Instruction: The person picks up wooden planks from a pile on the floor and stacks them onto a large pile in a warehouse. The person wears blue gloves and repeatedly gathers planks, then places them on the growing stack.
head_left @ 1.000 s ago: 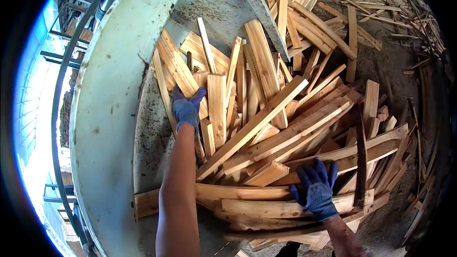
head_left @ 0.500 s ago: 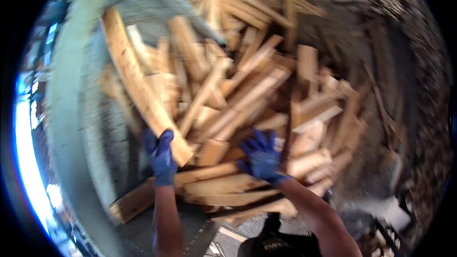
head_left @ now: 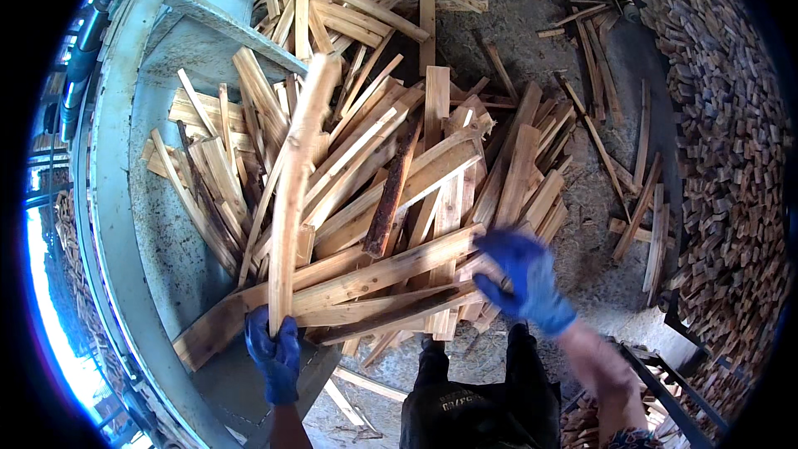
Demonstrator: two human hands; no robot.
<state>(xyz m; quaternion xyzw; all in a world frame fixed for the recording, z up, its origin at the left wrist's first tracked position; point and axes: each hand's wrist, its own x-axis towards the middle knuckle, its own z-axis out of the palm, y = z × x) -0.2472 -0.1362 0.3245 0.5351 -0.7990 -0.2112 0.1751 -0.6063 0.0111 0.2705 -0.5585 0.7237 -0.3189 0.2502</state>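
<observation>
Left fingers: those of the left hand, in a blue glove, are wrapped round the near end of the held plank.
Right fingers: those of the right hand, gloved too, are loosely bent with the thumb set apart and nothing seen between them; the hand is blurred, and I cannot tell whether it touches the wood.
Held plank: long and pale, in front of the left part of the wood heap, far end blurred; contact with the heap cannot be told.
Right hand's place: at the heap's near right edge, beside the ends of the crosswise planks.
Crosswise planks: along the heap's near side, one above another.
Bark-dark strip: slanted on top of the heap, near its middle.
Metal bin: pale, scuffed, left of the heap.
Metal flap: sloping, beyond the heap's left part.
Second pile: beyond the heap, planks at many angles.
Loose sticks: on the floor, right of the heap.
Stacked wood: a tall mass, well to the heap's right.
Dark clothing: the person's, on the heap's near side.
</observation>
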